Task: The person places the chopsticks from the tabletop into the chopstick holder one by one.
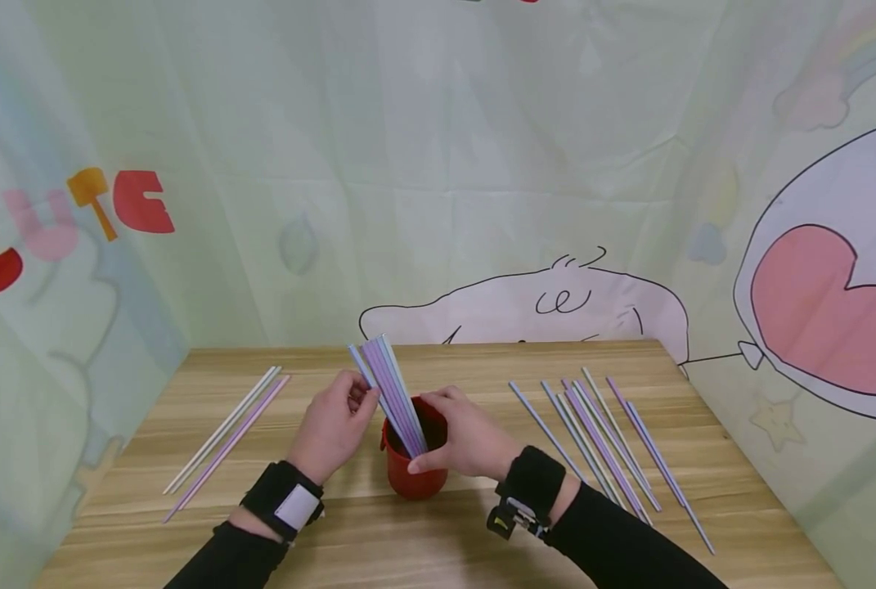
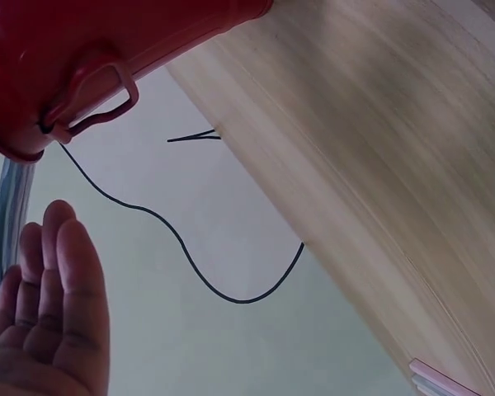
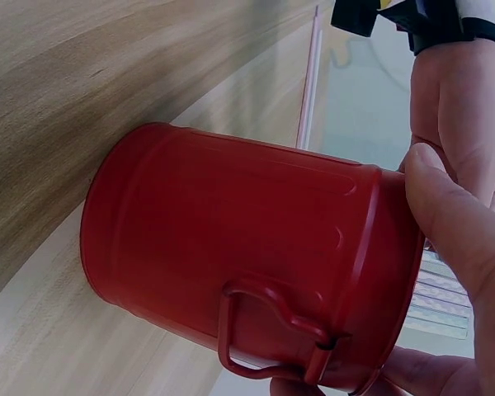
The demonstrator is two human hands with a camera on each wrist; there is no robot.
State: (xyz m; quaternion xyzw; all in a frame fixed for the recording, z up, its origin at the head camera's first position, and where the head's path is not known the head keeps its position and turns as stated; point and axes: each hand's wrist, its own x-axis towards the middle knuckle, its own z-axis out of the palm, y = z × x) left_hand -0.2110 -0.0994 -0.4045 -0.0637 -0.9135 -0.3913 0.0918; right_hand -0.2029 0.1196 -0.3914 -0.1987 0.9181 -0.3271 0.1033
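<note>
A red metal cup (image 1: 417,474) with a small wire-like side handle (image 3: 264,326) stands on the table's middle. My right hand (image 1: 474,433) grips it around the rim from the right, thumb at the front and fingers behind. Several lilac and pale blue thin sticks (image 1: 393,393), perhaps straws, stand in the cup in a bundle leaning left. My left hand (image 1: 337,421) is beside their left side, thumb and index tips at the outermost blue stick. In the left wrist view its fingers (image 2: 78,289) look fairly straight, close to the sticks (image 2: 12,214); any contact is hard to judge.
On the left of the wooden table (image 1: 320,548) lie a few white and lilac sticks (image 1: 224,446). Several blue, lilac and pale green sticks (image 1: 607,433) are spread on the right, near my right forearm. A printed cloth (image 1: 445,204) hangs behind the table.
</note>
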